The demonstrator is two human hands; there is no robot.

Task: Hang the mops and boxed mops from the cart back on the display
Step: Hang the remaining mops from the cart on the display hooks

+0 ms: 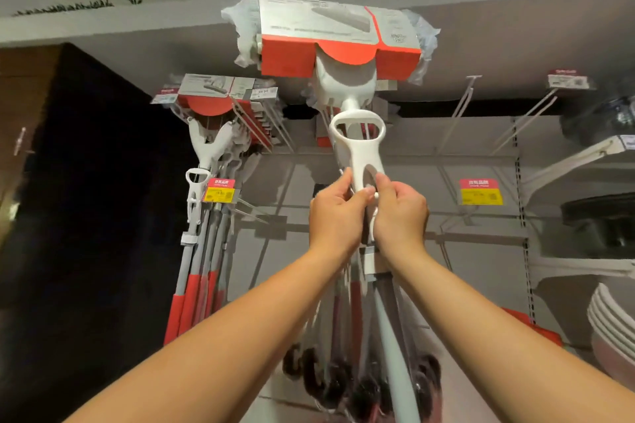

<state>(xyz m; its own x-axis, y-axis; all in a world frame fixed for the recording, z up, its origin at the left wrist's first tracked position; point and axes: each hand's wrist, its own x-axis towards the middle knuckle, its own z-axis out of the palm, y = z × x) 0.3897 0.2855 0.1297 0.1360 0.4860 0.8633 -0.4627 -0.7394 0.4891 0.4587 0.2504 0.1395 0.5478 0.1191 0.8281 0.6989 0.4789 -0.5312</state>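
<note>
**Both Hands Gripped a Sponge Mop at the Display**

Two bare forearms reached up from the near edge. The left hand and right hand met in the middle. Both sets of fingers were curled tightly round the lower end of the white plastic squeeze lever of a grey-poled sponge mop. The mop's head, in a red and grey cardboard sleeve, stood high, close under the grey top shelf. Farther left, a bunch of similar red-gripped mops hung from the display. Far right were bare white wire hooks, a yellow and pink price tag and stacked white bowls.
</note>
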